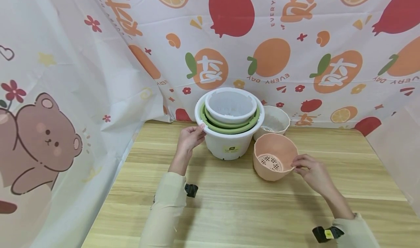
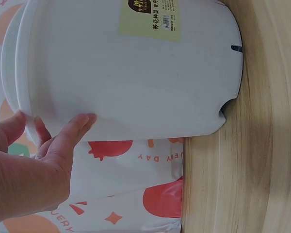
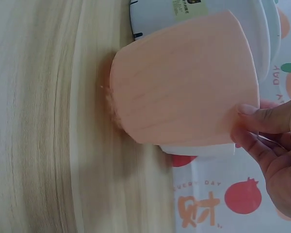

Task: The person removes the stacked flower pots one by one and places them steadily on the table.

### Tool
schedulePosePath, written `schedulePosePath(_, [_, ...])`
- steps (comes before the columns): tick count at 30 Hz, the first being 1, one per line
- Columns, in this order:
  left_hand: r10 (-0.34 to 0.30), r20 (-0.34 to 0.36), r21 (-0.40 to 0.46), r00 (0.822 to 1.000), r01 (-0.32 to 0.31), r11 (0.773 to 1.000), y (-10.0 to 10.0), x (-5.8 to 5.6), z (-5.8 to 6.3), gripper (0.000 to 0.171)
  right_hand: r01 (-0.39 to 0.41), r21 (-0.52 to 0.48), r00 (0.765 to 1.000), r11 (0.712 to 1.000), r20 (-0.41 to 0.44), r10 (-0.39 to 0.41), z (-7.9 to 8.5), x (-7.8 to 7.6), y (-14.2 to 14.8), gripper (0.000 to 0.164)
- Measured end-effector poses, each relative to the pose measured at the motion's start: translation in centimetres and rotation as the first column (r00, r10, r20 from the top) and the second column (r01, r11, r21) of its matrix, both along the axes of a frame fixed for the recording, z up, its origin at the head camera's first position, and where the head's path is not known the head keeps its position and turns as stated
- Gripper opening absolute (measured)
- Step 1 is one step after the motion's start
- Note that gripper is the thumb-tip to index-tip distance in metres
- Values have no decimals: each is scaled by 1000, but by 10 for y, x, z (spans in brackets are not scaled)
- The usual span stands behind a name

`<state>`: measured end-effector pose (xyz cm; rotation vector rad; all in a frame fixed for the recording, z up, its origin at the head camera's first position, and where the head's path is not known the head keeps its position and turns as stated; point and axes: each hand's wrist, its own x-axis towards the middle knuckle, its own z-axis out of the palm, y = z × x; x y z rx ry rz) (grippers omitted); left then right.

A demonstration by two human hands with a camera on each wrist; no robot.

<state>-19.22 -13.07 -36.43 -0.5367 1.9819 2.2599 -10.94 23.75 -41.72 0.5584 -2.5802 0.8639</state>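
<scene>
My left hand (image 1: 190, 140) pinches the left rim of a large white flowerpot (image 1: 214, 146), thumb at the rim and fingers along the outer wall in the left wrist view. Nested inside that pot are green flowerpots (image 1: 229, 131), and a smaller pale grey-white flowerpot (image 1: 231, 104) sits on top of the stack. With thumb and fingers, my right hand (image 1: 311, 172) grips the right rim of a peach flowerpot (image 3: 184, 82) that has a perforated bottom. It is slightly tilted, its base close over the table, just right of the stack.
A cream flowerpot (image 1: 277, 117) stands behind the peach one, near the back edge of the wooden table (image 1: 229, 204). Fruit-patterned cloth (image 1: 242, 69) hangs along the back, and a bear-printed sheet (image 1: 108, 76) borders the left side.
</scene>
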Motion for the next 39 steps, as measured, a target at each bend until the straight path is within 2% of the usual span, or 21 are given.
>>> schedulePosePath(8, [0,-3,6,1000,0,1000,0,1,2,27,-17,40,1000,999,15,17,0,-7,-4,24])
schedulePosePath(15, [8,-1,20,1000,-8,1000,0,0,1,24,-21,23,994,1000,107,19,0,-12,-4,21])
schedulePosePath(22, [-1,-8,28,1000,1,1000,0,0,0,25,-7,4,979,1000,206,6,1,-16,-2,18])
schedulePosePath(35, [3,0,27,1000,-2,1000,0,0,0,24,-14,1,969,1000,245,14,6,-15,-1,18])
schedulePosePath(39, [2,-3,23,1000,-2,1000,0,1,0,25,-35,-23,966,999,254,40,8,-14,-1,19])
